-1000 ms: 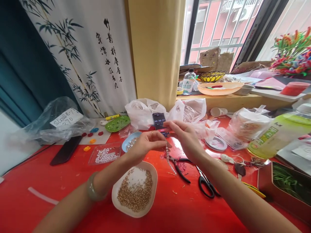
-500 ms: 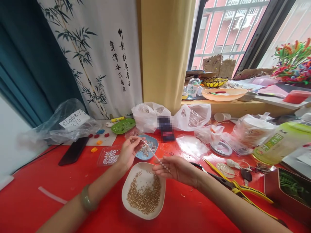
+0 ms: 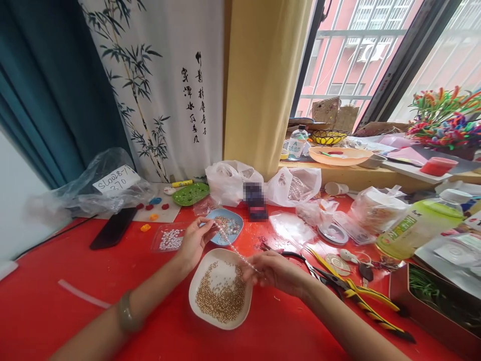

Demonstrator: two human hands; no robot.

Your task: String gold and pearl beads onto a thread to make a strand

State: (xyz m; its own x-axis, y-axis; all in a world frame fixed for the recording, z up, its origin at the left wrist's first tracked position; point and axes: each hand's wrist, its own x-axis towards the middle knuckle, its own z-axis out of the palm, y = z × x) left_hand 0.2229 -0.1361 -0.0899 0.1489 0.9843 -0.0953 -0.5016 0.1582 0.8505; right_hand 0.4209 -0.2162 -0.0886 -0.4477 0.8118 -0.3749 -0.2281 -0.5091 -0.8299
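Note:
A thin strand of small pale beads (image 3: 233, 246) slants down from left to right between my two hands. My left hand (image 3: 195, 240) pinches its upper end beside the blue dish (image 3: 240, 226), which holds mixed small beads. My right hand (image 3: 276, 271) has its fingers closed around the lower end, and the very tip of the strand is hard to make out. Below the strand sits a cream square bowl (image 3: 193, 301) with gold beads (image 3: 224, 301) in it. Left of my left hand lies a clear tray of white pearl beads (image 3: 171, 239).
Long-nose pliers with yellow-black handles (image 3: 361, 293) lie to the right, beside a box of green stems (image 3: 428, 311). A black phone (image 3: 113, 228) is at the left. White plastic bags (image 3: 295, 184) and a large green bottle (image 3: 421, 225) stand at the back.
My right hand has turned, its palm and fingers going from spread beneath the strand to curled around it. My left hand keeps its pinch. The view has shifted slightly.

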